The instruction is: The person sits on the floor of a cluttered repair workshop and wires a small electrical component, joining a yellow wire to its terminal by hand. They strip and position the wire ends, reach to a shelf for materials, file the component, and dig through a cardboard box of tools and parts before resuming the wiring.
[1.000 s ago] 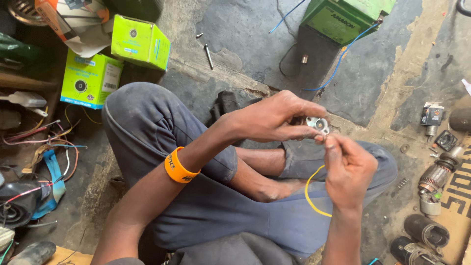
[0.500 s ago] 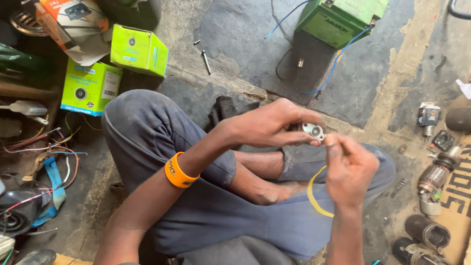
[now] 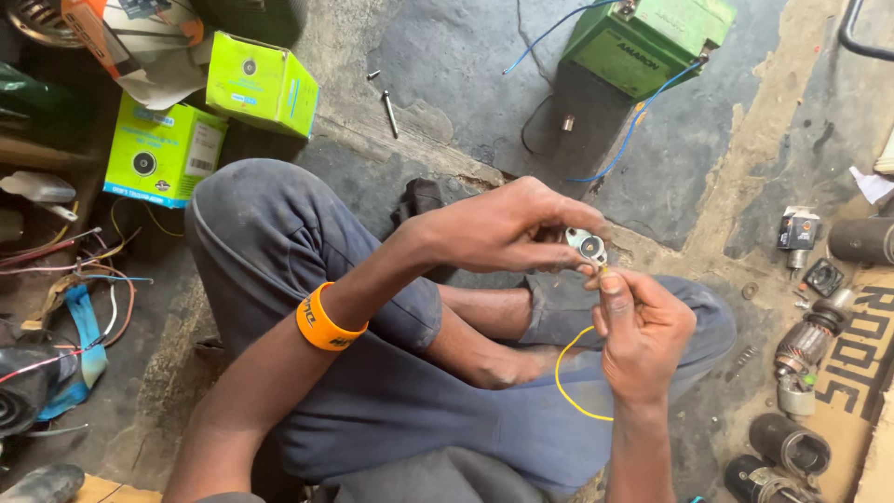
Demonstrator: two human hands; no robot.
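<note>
I sit cross-legged on a concrete floor. My left hand [image 3: 503, 228], with an orange band on its wrist, pinches a small round metal part [image 3: 588, 245] with a dark centre, held above my lap. Just below it my right hand [image 3: 643, 331] pinches the upper end of a thin yellow wire [image 3: 566, 382] right against the part. The wire curls down in a loop over my grey trousers.
A green battery [image 3: 652, 37] with blue wires stands at the far side. Two lime-green boxes [image 3: 261, 84] lie at the upper left beside loose wires. Motor armatures and dark cylindrical housings [image 3: 805, 345] lie on cardboard at the right. A bolt [image 3: 389, 112] rests on the floor.
Both hands stay together at the small part. The view has drifted a little; the right fingers have closed in on the wire's end at the part.
</note>
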